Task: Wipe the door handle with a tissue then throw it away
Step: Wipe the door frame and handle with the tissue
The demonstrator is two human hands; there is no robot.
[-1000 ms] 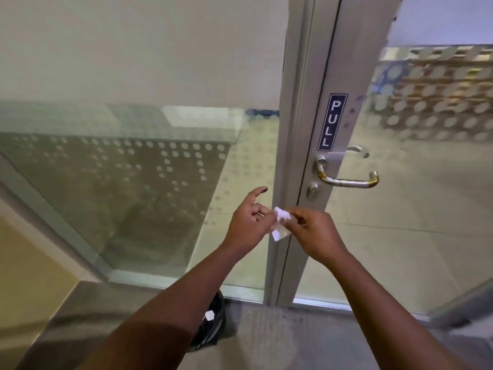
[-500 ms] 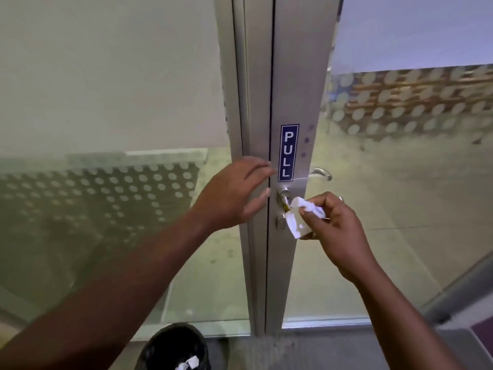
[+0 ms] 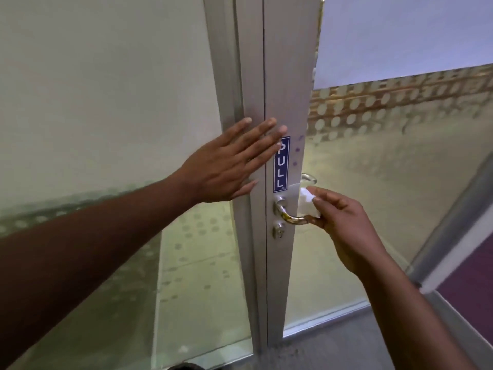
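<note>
A metal lever door handle (image 3: pixel 286 215) sticks out from the grey frame of a glass door (image 3: pixel 289 76), below a blue PULL sticker (image 3: pixel 280 166). My right hand (image 3: pixel 344 222) pinches a white tissue (image 3: pixel 306 202) and presses it on the handle's outer part, which the hand and tissue hide. My left hand (image 3: pixel 229 164) lies flat with fingers spread on the door frame, just left of the sticker. A keyhole (image 3: pixel 278 232) sits under the handle.
Frosted, dotted glass panels (image 3: pixel 106 129) flank the frame on both sides. The rim of a black bin (image 3: pixel 186 366) shows at the bottom edge, left of the door. Grey carpet (image 3: pixel 333 348) lies at the door's foot. A second handle (image 3: pixel 309 178) shows behind the glass.
My right hand carried the tissue from the handle's base out along the lever. My left hand opened flat and rose on the frame. The view came closer to the door.
</note>
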